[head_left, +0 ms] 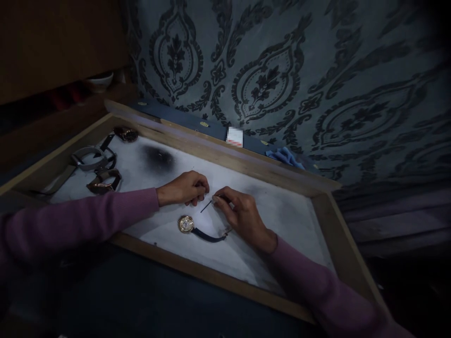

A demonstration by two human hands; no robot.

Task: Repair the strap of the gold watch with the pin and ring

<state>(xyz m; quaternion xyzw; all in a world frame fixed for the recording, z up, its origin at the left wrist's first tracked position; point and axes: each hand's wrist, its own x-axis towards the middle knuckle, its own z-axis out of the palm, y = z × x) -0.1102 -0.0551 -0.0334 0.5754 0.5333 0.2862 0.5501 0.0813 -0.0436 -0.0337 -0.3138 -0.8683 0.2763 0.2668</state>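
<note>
My right hand [243,211] pinches a thin dark rod-like piece [206,207], which points down and to the left. What kind of piece it is, I cannot tell. Close by on the left, my left hand [185,188] has its fingers curled together; whatever may be between them is hidden. Below both hands lies a wristwatch [186,224] with a pale dial and gold-coloured case, face up on a white sheet [165,239]. A dark strap [207,236] runs from its case to the right, ending under my right wrist. Neither hand touches the dial.
A shallow wooden tray [232,293] surrounds the work. Several other watches, one of them a dark watch [126,134], lie at its left end. Behind the far wall are a blurred white box [234,136] and a blue cloth [286,157]. A bowl [99,83] sits on a shelf.
</note>
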